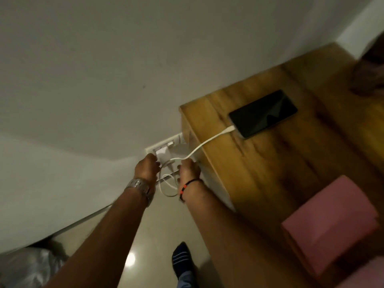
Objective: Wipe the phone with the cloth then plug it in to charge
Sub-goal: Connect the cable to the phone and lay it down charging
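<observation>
Two hands down at the white wall socket (166,147), low beside the wooden table (270,173). Left hand (147,166), steel watch on the wrist, has fingers on the white charger adapter (161,153) at the socket; looks like a pinch, but blur hides the finger pose, so cannot tell. Right hand (189,169), black thread band on the wrist, sits at the white charging cable (204,143) just below the socket; its fingers are hidden behind the hand, so its grip is unclear too.

Black phone (262,113) lies flat, screen up, on the tabletop near the wall-side edge, cable already plugged into its near end. Pink cloth (330,223) folded on the table, well apart from the phone.

Handling, judged: adapter is small, rigid, light; grip its side faces and push straight in. Cable is limp and slack, loops below the hands; tugging it could drag the smooth, fragile phone off the edge.
</observation>
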`<control>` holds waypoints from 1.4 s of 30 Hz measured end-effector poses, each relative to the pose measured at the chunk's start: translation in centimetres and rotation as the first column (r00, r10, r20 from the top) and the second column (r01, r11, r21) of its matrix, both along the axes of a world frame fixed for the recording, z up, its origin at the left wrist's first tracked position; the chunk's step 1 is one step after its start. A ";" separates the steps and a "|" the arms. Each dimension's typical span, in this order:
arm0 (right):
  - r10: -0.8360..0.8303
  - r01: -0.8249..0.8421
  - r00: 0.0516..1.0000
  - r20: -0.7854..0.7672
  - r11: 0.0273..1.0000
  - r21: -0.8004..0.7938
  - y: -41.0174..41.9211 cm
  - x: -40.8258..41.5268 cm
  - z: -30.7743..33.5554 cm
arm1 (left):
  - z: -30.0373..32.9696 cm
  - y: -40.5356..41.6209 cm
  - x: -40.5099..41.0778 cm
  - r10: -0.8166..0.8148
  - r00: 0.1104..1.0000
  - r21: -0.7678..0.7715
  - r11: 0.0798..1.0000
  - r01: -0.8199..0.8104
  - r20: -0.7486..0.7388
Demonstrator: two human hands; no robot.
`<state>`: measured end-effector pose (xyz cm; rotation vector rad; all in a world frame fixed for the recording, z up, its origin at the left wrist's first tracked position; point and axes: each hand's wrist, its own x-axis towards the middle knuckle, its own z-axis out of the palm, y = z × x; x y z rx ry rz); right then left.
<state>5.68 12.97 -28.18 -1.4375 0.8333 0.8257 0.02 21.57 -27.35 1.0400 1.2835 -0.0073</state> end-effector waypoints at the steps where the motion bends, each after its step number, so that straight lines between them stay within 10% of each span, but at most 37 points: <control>1: -0.007 0.006 1.000 -0.009 1.000 -0.014 -0.7 -0.6 0.3 | 1.0 -0.4 -0.4 -0.050 0.999 0.029 0.998 0.050 0.006; 15: 0.349 -0.368 0.930 0.119 0.881 0.298 -14.4 -5.0 19.5 | 16.5 -7.9 -1.0 -0.425 0.898 0.620 0.736 0.271 0.114; 42: 0.102 -0.139 0.972 0.214 0.976 0.170 -26.4 -2.2 21.6 | 18.6 -16.5 0.5 -0.802 0.584 0.587 0.414 0.696 -0.126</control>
